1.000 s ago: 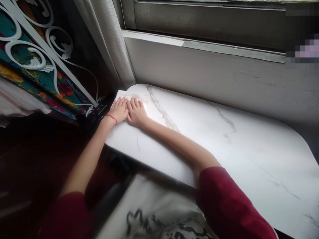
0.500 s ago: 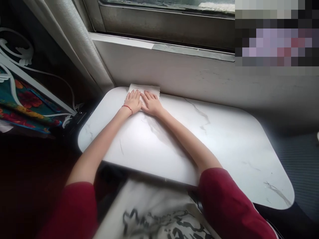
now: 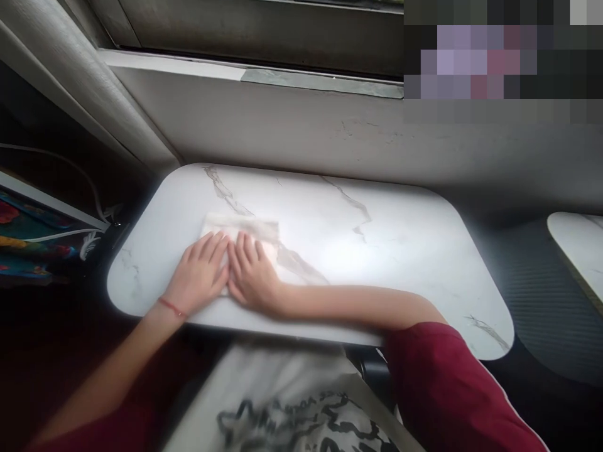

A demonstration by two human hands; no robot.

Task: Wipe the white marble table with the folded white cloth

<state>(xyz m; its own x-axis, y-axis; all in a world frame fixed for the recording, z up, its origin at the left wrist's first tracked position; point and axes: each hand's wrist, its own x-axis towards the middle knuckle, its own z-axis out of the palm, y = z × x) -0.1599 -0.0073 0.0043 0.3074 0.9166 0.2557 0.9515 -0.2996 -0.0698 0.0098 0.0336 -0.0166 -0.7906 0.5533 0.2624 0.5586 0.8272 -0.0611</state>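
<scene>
A thin white cloth or wipe (image 3: 242, 225) lies flat on the white marble-patterned table (image 3: 391, 263), left of the table's middle. My left hand (image 3: 200, 270), with a red cord at the wrist, presses flat on its left part, fingers stretched forward. Beside it, my right hand (image 3: 254, 270) rests flat on the cloth too, its fingers extended and its thumb side against the left hand. Both palms cover the cloth's near part. Neither hand is gripping it.
Behind the table rise a pale wall (image 3: 282, 125) and a window ledge (image 3: 188, 66). A curtain (image 3: 89, 88) hangs at the far left. A second marble-patterned table (image 3: 581, 242) stands at the right edge. Printed light fabric (image 3: 282, 402) sits below the near edge.
Both hands have drawn the cloth from the table's far edge toward me and the near edge. The view has shifted, bringing the second table in at the right.
</scene>
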